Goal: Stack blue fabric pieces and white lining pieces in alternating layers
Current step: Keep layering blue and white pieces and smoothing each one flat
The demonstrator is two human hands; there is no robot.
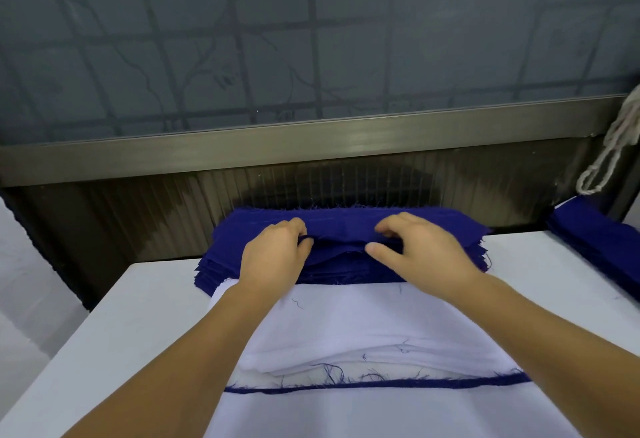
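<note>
At the far edge of a white desk (138, 299), against a dark ribbed wall panel (173, 209) below a frosted window (311, 39), a person works a pile of blue cloth (346, 219). A loop of pale cord (602, 160) hangs at the right, above a second blue pile (595, 230) lying at the desk's right edge, well apart from the first. Both forearms reach across the near stack and cover part of it. The left hand (273, 254) pinches the front edge of the top blue piece between thumb and curled fingers; the right hand (415, 247) grasps the same edge just beside it, thumb under the lifted fold. The blue pile is thick, its edges frayed and uneven. In front of it lies the white lining (363, 327), smooth, with loose blue threads on it and a thin blue edge (381, 384) showing beneath its near side.
</note>
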